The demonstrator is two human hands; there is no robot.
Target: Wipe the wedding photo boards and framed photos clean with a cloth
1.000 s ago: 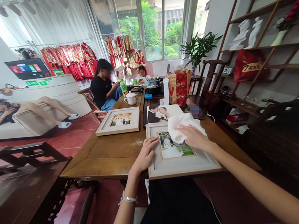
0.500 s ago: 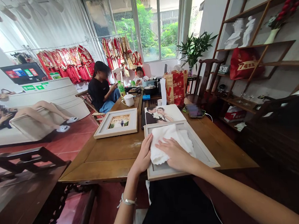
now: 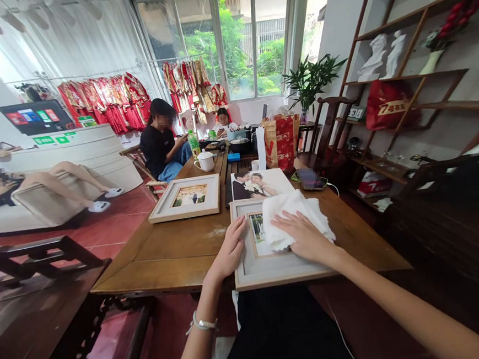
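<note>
A light wooden picture frame (image 3: 286, 275) lies flat at the table's near edge. My left hand (image 3: 230, 247) rests along its left rim, fingers stretched out and close together. My right hand (image 3: 306, 234) presses a folded white cloth (image 3: 295, 205) onto the frame's right part, fingers spread and lying flat on the fabric. The cloth covers much of the framed picture (image 3: 258, 229), whose left side shows beside a thin inner border. Just beyond the frame lies a wedding photo print (image 3: 265, 184). A second framed photo (image 3: 159, 210) lies to the left.
On the wooden table (image 3: 154, 258) stand a white teapot (image 3: 206, 161), a green-labelled bottle (image 3: 194, 145) and a red patterned bag (image 3: 282, 142). A phone (image 3: 311, 178) with a cable lies at the right. A person (image 3: 163, 135) sits at the left side; another sits at the far end.
My right hand has slid the cloth to the right and slightly away across the frame, uncovering part of the picture on the left. The left hand stays at the left rim.
</note>
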